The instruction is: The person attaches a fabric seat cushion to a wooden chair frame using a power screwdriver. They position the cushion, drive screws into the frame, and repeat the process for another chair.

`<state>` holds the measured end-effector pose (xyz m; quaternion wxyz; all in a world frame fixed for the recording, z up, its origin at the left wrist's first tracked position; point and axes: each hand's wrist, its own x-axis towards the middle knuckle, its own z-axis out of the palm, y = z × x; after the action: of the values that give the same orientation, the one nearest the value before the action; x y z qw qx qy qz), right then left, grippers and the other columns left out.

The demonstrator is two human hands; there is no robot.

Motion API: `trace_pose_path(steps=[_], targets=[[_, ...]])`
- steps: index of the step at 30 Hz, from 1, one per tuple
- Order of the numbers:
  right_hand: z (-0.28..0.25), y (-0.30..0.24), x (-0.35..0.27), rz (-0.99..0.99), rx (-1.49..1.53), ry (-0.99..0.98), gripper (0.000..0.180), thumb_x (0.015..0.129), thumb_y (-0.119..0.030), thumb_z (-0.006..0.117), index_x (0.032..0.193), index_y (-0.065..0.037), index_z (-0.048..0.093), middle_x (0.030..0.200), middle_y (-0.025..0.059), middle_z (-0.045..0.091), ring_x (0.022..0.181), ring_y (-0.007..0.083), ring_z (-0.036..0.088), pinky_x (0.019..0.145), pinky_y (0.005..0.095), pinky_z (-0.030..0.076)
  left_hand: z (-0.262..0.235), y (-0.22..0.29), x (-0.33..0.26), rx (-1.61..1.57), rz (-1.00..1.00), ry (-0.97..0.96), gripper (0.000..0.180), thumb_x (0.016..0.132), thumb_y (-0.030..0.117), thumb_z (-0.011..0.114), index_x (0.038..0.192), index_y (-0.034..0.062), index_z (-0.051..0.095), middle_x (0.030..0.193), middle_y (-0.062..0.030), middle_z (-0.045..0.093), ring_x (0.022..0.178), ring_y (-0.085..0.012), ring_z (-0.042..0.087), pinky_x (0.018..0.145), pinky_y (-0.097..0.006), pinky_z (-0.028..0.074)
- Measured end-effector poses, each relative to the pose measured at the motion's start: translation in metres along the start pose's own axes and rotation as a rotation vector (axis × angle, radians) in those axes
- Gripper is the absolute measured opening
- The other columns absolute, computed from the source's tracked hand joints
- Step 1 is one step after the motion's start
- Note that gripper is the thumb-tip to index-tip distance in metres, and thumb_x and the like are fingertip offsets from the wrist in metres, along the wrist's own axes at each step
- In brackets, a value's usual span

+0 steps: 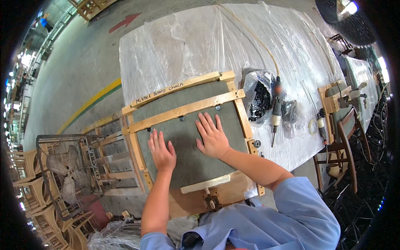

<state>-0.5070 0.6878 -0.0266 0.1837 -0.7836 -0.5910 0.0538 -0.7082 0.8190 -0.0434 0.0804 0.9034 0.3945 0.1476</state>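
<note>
At the centre of the frame, a flat grey panel (187, 168) lies inside a pale wooden frame (243, 121), with both hands resting palm-down on it. The left hand (162, 155) is flat, fingers nearly together and thumb apart; the right hand (212, 139) is flat with fingers more widely fanned, and neither grips anything. Right of centre, a crumpled clear plastic bag (248, 80) gapes open around a heap of small black pieces (259, 102); just beside it, a smaller clear bag (290, 111) has dark contents too blurred to identify. Between them lies a slender power tool (276, 108), a tan hose (271, 56) curving to its upper end. Glossy, wrinkled plastic film (187, 46) sheathes the worktop across the upper middle. The panel looks matte and smooth; a straight wooden crossbar (187, 110) spans its upper part, above small dark tabs whose other ends are hidden. A rounded, whitish bar (205, 183) crosses the panel's lower edge. At lower left, a wire fan cage (68, 179) overlaps stacked wooden chair parts (31, 196), which the dark fisheye rim cuts off.
</note>
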Motion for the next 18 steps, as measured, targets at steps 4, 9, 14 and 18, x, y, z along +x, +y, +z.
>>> trace_pose_path(steps=[4,9,14,18], targets=[[-0.004,0.004,0.003,0.007,0.097,-0.011,0.062,0.087,-0.033,0.064,0.138,-0.001,0.053,0.158,0.0202,0.036,0.15,0.0379,0.029,0.121,0.0638,0.019,-0.005,0.006,0.004,-0.007,-0.008,0.006,0.048,0.097,0.02,0.053,0.139,-0.0035,0.048,0.155,-0.0244,0.04,0.143,-0.0469,0.036,0.119,-0.057,0.027],[-0.005,0.012,0.004,0.015,0.196,-0.042,0.056,0.084,-0.03,0.068,0.132,-0.003,0.058,0.157,0.0206,0.037,0.148,0.0402,0.03,0.119,0.0646,0.02,-0.004,0.008,0.005,-0.031,-0.018,-0.011,0.047,0.095,0.016,0.055,0.137,-0.0045,0.049,0.153,-0.0271,0.041,0.141,-0.0504,0.037,0.118,-0.059,0.028],[-0.005,0.019,0.008,0.034,0.323,-0.049,0.044,0.083,-0.026,0.07,0.122,-0.006,0.062,0.153,0.0176,0.044,0.146,0.0375,0.035,0.117,0.0652,0.025,-0.001,0.005,0.004,-0.064,-0.028,-0.04,0.049,0.093,0.013,0.055,0.138,-0.0051,0.048,0.153,-0.0292,0.041,0.141,-0.0525,0.037,0.117,-0.061,0.027],[-0.002,0.026,0.01,0.031,0.371,-0.018,0.037,0.08,-0.022,0.072,0.115,-0.008,0.065,0.149,0.0152,0.05,0.141,0.0369,0.044,0.115,0.0648,0.026,0.002,0.002,0.009,-0.044,-0.031,-0.079,0.049,0.096,0.019,0.05,0.139,-0.005,0.048,0.153,-0.0292,0.042,0.141,-0.0523,0.037,0.117,-0.062,0.027]])
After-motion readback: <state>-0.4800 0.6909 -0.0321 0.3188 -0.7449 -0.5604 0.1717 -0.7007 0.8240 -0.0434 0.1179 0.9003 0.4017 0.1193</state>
